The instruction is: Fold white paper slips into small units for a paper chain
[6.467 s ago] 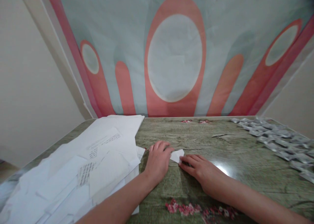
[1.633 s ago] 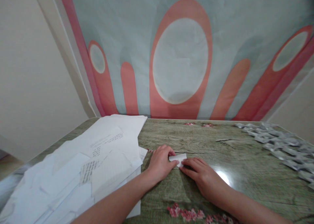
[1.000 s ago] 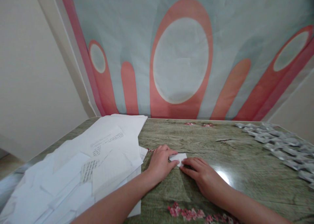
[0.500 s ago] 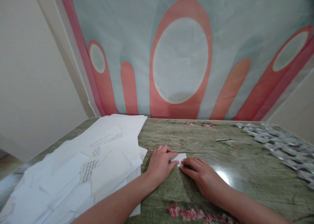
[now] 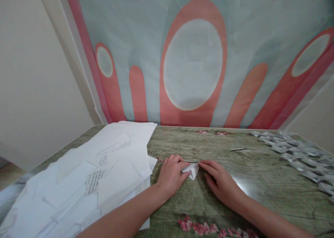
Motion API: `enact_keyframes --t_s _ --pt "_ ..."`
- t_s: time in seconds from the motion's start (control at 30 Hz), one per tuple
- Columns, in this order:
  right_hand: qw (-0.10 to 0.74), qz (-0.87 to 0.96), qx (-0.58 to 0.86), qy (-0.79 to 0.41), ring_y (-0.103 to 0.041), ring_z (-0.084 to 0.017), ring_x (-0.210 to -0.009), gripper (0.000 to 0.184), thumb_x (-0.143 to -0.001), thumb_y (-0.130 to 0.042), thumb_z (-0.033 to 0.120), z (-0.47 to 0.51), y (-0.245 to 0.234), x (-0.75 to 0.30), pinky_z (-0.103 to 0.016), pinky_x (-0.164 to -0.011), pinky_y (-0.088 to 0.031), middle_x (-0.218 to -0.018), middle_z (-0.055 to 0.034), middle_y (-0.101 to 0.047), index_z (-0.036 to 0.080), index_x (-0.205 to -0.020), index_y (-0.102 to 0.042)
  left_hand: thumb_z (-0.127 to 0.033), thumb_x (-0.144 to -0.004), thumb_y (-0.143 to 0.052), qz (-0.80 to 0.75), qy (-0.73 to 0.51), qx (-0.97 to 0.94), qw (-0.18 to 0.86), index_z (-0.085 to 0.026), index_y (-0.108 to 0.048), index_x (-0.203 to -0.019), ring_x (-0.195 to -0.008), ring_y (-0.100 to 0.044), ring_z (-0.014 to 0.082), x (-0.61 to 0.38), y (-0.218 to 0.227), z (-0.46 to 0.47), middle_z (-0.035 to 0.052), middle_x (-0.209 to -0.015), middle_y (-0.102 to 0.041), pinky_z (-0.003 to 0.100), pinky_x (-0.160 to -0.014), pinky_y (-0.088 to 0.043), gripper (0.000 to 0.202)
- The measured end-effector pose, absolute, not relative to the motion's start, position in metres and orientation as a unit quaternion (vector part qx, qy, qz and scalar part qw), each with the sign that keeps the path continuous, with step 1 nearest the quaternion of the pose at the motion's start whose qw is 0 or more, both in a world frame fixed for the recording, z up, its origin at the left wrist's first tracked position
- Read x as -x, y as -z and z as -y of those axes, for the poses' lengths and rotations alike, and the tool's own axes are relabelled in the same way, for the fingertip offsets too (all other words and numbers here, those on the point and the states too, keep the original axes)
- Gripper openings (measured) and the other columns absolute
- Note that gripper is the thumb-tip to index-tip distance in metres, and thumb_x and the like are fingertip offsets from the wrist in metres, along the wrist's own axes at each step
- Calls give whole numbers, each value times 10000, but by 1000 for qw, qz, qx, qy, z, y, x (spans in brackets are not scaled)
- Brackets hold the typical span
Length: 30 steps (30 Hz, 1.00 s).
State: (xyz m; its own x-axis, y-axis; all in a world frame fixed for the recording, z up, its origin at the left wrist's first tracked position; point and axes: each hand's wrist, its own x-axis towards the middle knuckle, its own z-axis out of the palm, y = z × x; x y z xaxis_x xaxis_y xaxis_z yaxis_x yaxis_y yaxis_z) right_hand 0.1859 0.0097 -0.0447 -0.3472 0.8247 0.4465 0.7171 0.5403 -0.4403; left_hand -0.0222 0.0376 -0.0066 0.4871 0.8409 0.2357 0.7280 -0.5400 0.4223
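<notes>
A small folded piece of white paper (image 5: 192, 170) lies on the green wood-patterned table (image 5: 235, 196), between my two hands. My left hand (image 5: 171, 175) presses on its left side, fingers curled over the edge and thumb against it. My right hand (image 5: 220, 184) rests on the table at the paper's right, fingers together and fingertips touching the raised right flap. The paper now shows a pointed fold standing slightly up.
A loose spread of white sheets (image 5: 91, 175), some with print, covers the table's left part. Several small folded grey-white paper pieces (image 5: 300, 154) lie at the far right. A red and pale-blue patterned cloth (image 5: 193, 64) hangs behind the table.
My right hand has shifted up and to the right side of the small paper, and a flap of the paper has lifted into a pointed fold. My left hand has stayed put.
</notes>
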Motion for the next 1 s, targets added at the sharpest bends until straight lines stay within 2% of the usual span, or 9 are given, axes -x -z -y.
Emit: enact_keyframes --t_s 0.17,0.43,0.63,1.0 --pt "322 802 485 -135 -533 -232 -1022 322 -820 -479 156 -18 48 -188 -418 -898 -437 -1107 -95 -572 206 -1123 -574 -294 -772 -674 -458 -210 -853 137 -316 -648 -1032 -938 -475 207 22 6 -38 -1 -943 -567 310 -815 -369 262" --pt "348 770 494 -206 -541 -224 -997 278 -799 -479 154 -22 43 -189 -402 -901 -424 -1044 -75 -595 212 -1049 -584 -302 -781 -667 -460 -213 -851 135 -306 -647 -1031 -939 -477 205 22 8 -39 1 -943 -569 308 -809 -372 251" --pt "357 760 500 -211 -543 -225 -979 249 -782 -474 139 -25 42 -188 -399 -896 -416 -1004 -68 -615 206 -984 -602 -310 -778 -670 -461 -211 -852 132 -308 -646 -1030 -938 -477 203 22 9 -39 -4 -946 -569 307 -802 -372 253" --pt "360 757 501 -214 -548 -223 -965 252 -778 -464 134 -25 41 -188 -395 -883 -419 -982 -65 -622 204 -976 -603 -305 -769 -681 -460 -216 -851 131 -307 -646 -1020 -936 -476 204 22 9 -39 -5 -941 -570 310 -802 -374 253"
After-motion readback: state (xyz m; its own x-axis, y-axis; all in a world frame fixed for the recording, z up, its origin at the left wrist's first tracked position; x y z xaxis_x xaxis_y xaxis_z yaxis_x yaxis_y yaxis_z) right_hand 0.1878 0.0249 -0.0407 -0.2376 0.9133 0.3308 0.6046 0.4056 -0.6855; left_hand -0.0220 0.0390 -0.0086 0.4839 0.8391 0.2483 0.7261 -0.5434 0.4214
